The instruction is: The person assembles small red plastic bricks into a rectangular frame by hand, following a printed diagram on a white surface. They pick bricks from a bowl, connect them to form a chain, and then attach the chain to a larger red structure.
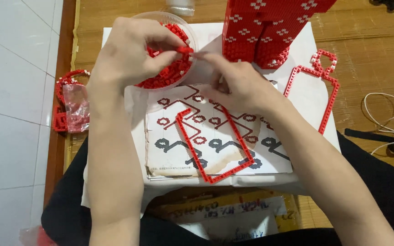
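Observation:
My left hand point(128, 52) hovers over a clear round bowl point(185, 25) full of small red bricks point(169, 75) and pinches one small red brick point(184, 48) at its fingertips. My right hand point(238, 82) meets it from the right, fingertips touching the same brick. Below both hands a thin red brick frame point(215, 175) lies on a printed instruction sheet point(174, 155) with red and black diagrams.
A tall red and white brick build point(265, 32) stands at the back. Another thin red brick outline point(327, 86) lies to its right on white paper. A plastic bag with red pieces point(71, 109) sits at left, white cables point(384, 118) at right, a cardboard box point(233, 212) below.

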